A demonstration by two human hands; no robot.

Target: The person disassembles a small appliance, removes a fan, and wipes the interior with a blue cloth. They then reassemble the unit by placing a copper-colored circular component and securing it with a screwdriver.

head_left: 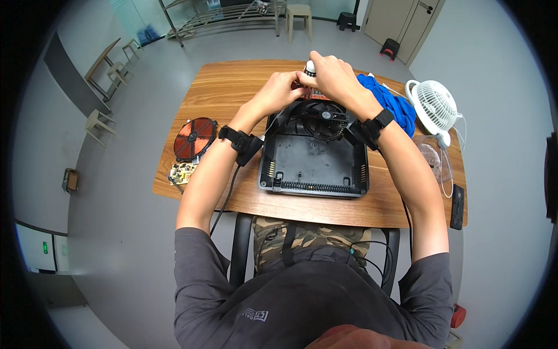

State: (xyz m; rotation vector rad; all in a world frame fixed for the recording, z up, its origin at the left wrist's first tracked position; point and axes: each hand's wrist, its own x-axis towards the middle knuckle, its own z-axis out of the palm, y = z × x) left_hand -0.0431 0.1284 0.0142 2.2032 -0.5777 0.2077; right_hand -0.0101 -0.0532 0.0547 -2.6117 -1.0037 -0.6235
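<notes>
Beyond the far edge of the black plastic housing, my two hands meet. My right hand is closed around a white-topped piece with a dark ribbed band, perhaps a screwdriver handle. Its lower end is hidden. My left hand has its fingers bent together just beside it, and whatever they pinch cannot be made out. Under the hands, part of an orange-red case shows. The housing lies open side up, with a round black fan at its far end.
Left of the housing lie a copper-coloured coil disc and a circuit board. At the right are a blue cloth, a white fan, a clear plastic piece and a black bar. Cables trail from both wrist straps.
</notes>
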